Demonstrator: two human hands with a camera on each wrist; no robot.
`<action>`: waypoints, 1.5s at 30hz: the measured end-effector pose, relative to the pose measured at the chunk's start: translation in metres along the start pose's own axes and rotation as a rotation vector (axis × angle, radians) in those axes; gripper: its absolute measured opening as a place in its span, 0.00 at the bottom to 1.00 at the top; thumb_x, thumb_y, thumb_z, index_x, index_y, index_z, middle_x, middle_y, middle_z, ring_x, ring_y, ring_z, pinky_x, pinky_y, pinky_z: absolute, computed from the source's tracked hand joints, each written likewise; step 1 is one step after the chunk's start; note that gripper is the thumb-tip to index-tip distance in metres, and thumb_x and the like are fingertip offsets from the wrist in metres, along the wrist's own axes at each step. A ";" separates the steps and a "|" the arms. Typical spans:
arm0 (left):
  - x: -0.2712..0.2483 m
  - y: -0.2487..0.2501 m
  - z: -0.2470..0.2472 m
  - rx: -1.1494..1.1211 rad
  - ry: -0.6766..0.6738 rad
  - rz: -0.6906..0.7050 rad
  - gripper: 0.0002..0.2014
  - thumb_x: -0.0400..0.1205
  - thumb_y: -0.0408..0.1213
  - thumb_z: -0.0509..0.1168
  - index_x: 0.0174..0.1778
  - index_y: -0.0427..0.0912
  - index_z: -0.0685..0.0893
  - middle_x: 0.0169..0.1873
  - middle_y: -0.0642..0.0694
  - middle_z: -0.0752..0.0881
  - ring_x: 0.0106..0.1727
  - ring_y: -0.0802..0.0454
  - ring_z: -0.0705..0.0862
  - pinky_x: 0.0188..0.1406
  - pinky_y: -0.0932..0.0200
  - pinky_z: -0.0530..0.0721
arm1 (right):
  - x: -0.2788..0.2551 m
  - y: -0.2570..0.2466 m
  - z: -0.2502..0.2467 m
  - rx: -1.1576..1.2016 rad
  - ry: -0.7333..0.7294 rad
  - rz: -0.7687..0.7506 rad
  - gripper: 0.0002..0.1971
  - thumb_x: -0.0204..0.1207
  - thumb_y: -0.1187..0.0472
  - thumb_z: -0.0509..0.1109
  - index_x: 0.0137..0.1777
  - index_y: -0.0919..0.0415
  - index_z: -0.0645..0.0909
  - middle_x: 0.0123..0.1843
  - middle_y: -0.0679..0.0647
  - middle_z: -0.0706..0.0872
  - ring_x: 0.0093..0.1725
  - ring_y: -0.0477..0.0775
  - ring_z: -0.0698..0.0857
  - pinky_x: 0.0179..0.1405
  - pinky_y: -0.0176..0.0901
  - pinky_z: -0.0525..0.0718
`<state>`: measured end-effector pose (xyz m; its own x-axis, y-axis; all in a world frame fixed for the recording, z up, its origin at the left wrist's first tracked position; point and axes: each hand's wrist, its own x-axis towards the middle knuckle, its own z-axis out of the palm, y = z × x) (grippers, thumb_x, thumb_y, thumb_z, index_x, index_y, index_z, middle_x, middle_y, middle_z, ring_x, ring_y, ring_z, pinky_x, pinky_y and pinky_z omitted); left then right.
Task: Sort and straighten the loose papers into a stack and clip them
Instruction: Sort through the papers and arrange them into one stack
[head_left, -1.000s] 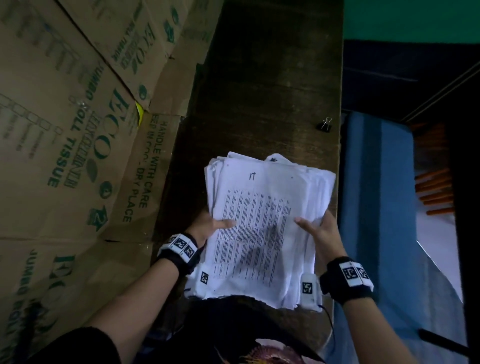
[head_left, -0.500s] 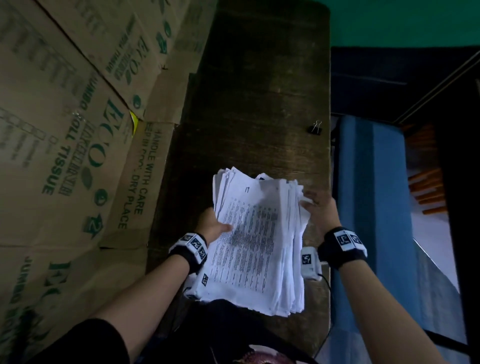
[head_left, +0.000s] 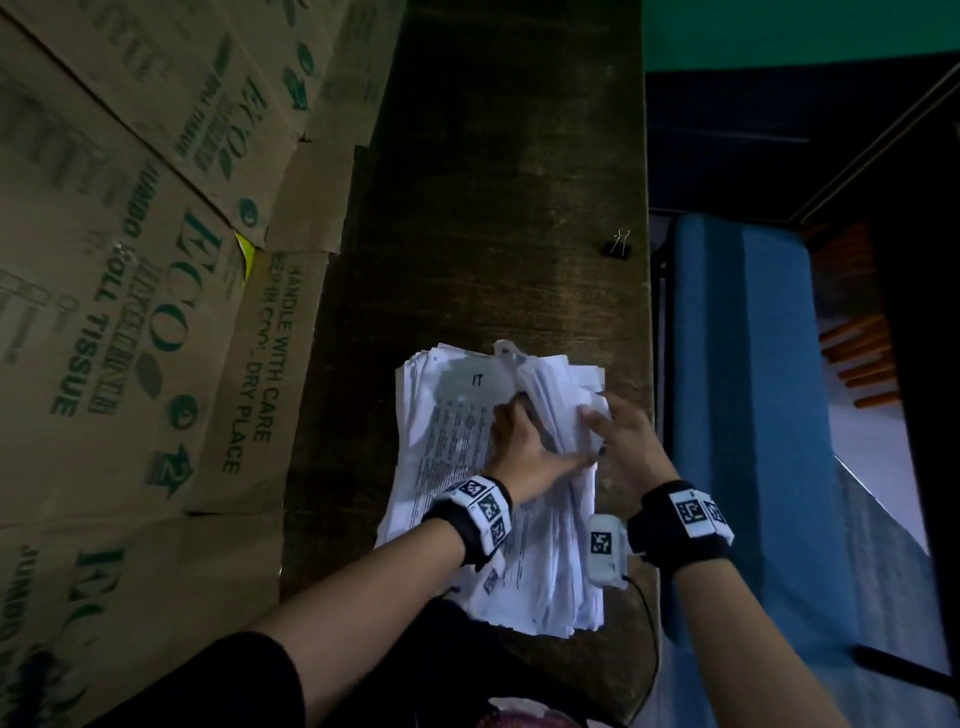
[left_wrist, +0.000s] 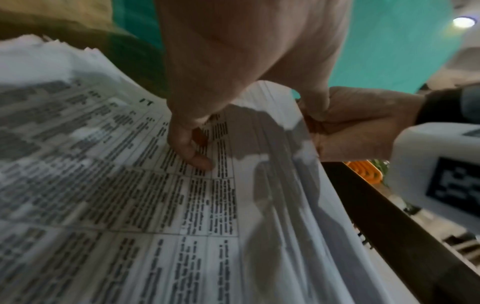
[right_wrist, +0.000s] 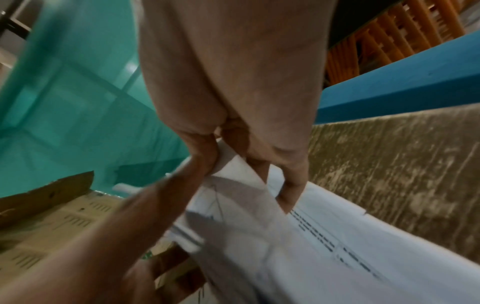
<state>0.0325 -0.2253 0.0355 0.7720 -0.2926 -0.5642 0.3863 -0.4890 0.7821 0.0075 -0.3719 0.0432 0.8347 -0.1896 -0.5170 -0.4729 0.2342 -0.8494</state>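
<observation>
Left hand (head_left: 524, 447) presses papers (head_left: 447, 467); right hand (head_left: 621, 431) pinches edges — unclipped.

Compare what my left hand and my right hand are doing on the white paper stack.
The left hand lies on top of the white printed paper stack, fingers pressing the top sheet; the right hand pinches sheets at the stack's right edge, lifting them. Both touch the same stack.

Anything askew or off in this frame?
Yes: the stack is ragged, sheet edges fanned out at its far and right sides. The right hand pinches some sheets; the clip sits unused by the table's right edge.
</observation>
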 end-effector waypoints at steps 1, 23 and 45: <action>0.005 -0.003 0.003 -0.023 0.064 -0.026 0.55 0.54 0.68 0.78 0.74 0.56 0.58 0.67 0.50 0.73 0.70 0.51 0.74 0.70 0.48 0.77 | 0.000 0.002 0.002 0.026 -0.006 0.003 0.09 0.82 0.65 0.67 0.59 0.64 0.84 0.51 0.63 0.91 0.48 0.61 0.91 0.46 0.52 0.90; -0.018 0.012 -0.039 -0.002 0.320 0.102 0.22 0.78 0.28 0.66 0.66 0.40 0.67 0.51 0.50 0.79 0.50 0.53 0.80 0.43 0.62 0.79 | 0.010 0.050 0.001 -0.329 0.164 0.082 0.14 0.70 0.74 0.76 0.55 0.69 0.85 0.50 0.62 0.91 0.51 0.63 0.90 0.47 0.51 0.87; 0.006 0.019 -0.031 0.172 0.251 -0.064 0.22 0.79 0.28 0.65 0.64 0.41 0.62 0.59 0.37 0.78 0.56 0.35 0.83 0.47 0.48 0.85 | -0.031 -0.057 -0.010 -0.332 0.339 -0.260 0.11 0.63 0.74 0.80 0.46 0.66 0.88 0.44 0.60 0.91 0.44 0.57 0.91 0.47 0.54 0.90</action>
<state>0.0594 -0.2110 0.0552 0.8576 -0.0556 -0.5112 0.3632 -0.6382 0.6787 0.0061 -0.3887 0.1061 0.8243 -0.5109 -0.2440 -0.3724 -0.1645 -0.9134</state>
